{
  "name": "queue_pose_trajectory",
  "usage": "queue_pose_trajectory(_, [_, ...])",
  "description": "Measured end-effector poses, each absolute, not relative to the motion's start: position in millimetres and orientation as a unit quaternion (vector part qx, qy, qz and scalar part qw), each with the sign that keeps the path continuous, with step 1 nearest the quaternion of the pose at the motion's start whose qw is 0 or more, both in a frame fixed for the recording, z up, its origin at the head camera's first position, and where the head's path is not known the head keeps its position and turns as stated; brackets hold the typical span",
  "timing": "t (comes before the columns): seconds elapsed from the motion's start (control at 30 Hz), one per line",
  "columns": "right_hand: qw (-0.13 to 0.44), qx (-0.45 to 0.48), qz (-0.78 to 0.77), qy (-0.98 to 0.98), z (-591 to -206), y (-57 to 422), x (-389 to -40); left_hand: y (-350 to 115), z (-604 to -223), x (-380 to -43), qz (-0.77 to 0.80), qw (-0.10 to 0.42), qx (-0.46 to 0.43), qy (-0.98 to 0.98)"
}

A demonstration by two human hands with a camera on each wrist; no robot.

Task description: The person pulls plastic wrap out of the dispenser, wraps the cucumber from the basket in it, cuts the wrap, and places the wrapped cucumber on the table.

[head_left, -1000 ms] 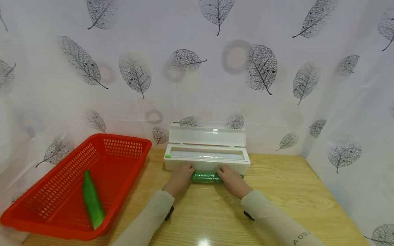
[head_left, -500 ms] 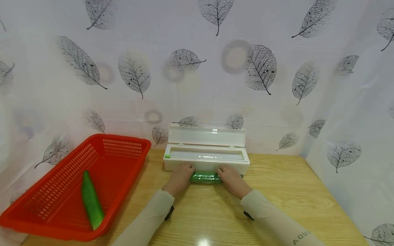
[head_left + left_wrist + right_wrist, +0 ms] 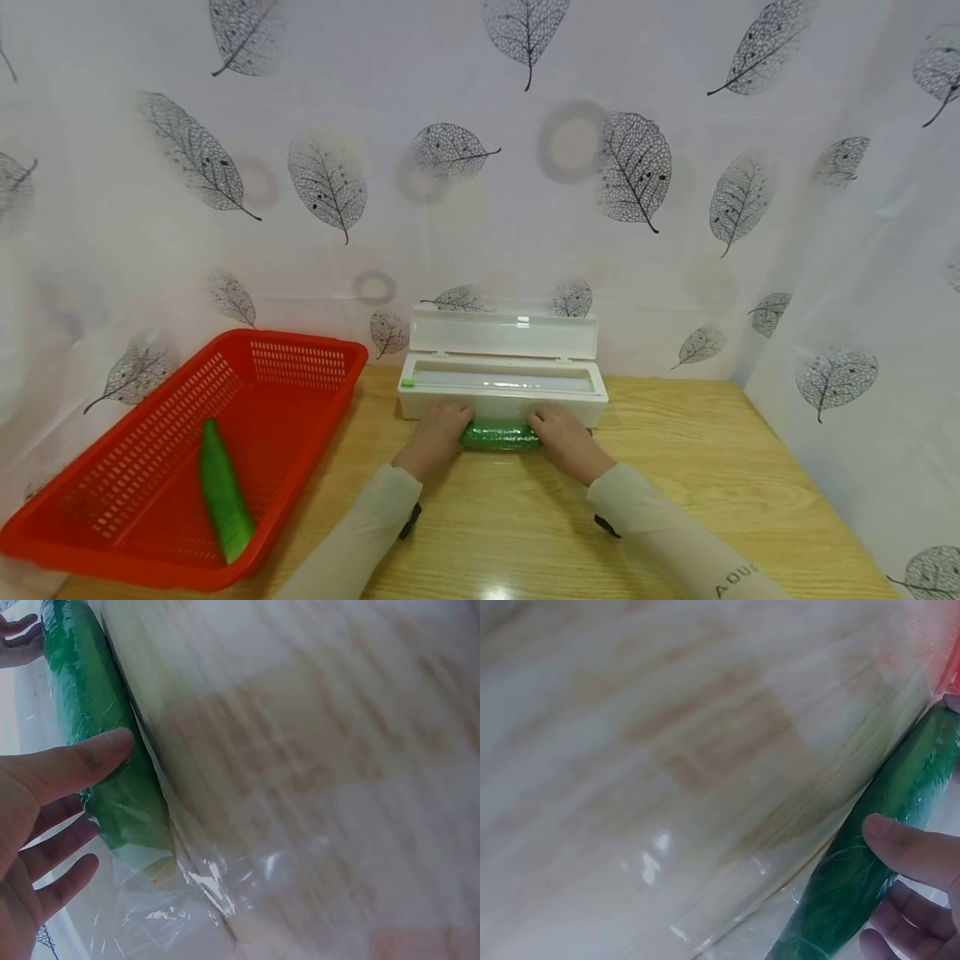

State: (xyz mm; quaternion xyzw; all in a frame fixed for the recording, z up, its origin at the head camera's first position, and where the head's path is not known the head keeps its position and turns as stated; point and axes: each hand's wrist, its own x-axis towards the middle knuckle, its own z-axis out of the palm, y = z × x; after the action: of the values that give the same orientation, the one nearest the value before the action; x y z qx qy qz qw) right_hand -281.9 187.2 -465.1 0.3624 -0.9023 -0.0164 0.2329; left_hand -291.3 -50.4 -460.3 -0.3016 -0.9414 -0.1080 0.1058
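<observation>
A cucumber (image 3: 500, 436) wrapped in shiny cling film lies crosswise on the table, right in front of a white cling film dispenser (image 3: 504, 407) with its lid raised. My left hand (image 3: 437, 435) holds the cucumber towards its left end, and my right hand (image 3: 564, 437) grips it nearer the right end. In the left wrist view, the thumb presses the green skin and loose clear film (image 3: 210, 881) spreads past the cucumber's tip. The right wrist view shows the other thumb (image 3: 900, 836) on the near side, with fingers curled behind.
To the left stands a red plastic basket (image 3: 300, 467) with a second cucumber (image 3: 223, 492) inside. A film roll (image 3: 502, 381) sits in the dispenser's open trough. Behind everything hangs a leaf-patterned curtain (image 3: 465, 225). The wooden table (image 3: 690, 475) extends to the right.
</observation>
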Motion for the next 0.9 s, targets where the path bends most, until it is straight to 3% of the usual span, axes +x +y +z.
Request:
queue_pose_trajectory(0.6, [0.231,0.357,-0.003,-0.905,-461.5,192.0,-276.3,-73.0,-458.4,-290.4,-0.149,0.076,-0.294,-0.941])
queue_pose_trajectory(0.9, [0.203,0.347,0.009,-0.916,-459.3,191.5,-273.8,-81.0,-457.0,-289.0,-0.114,0.103,-0.288,-0.945])
